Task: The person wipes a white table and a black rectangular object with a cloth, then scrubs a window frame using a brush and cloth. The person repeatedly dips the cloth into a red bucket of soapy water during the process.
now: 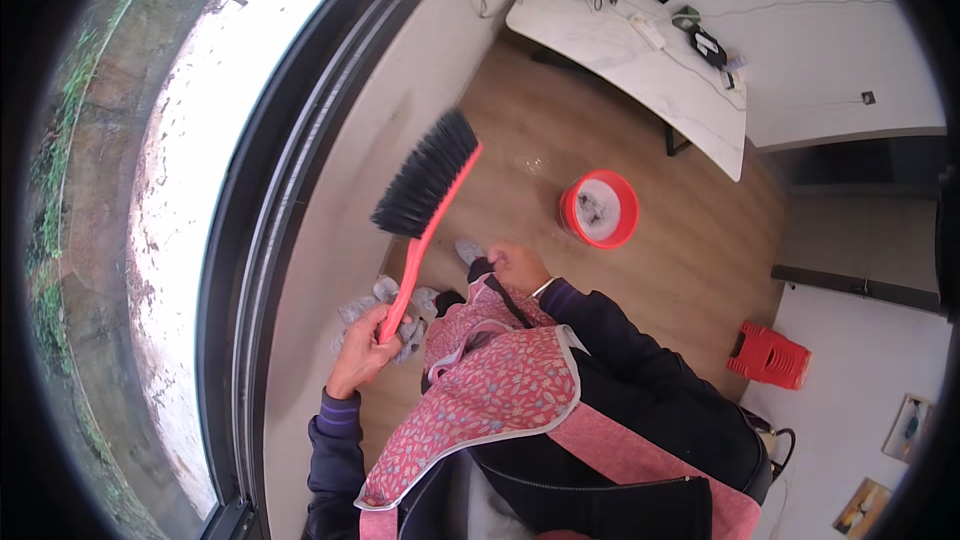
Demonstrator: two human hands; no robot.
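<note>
My left hand [364, 352] grips the red handle of a dust brush [429, 187], whose black bristles point up and left, close to the wall under the window. My right hand [519, 265] is slightly blurred, its fingers curled, in front of the pink floral apron [502, 382]; whether it holds anything I cannot tell. To the right of that hand, a red bucket [630, 208] with foamy water stands on the floor. A crumpled grey cloth [411, 337] lies on the floor beside and behind my left hand.
A dark-framed window with a metal track [281, 206] runs along the left. At the top stands a white marbled table [637, 64] with cables, a power strip and small devices. A red plastic object [769, 356] is by the right wall. A wet patch [533, 163] glistens on the floor.
</note>
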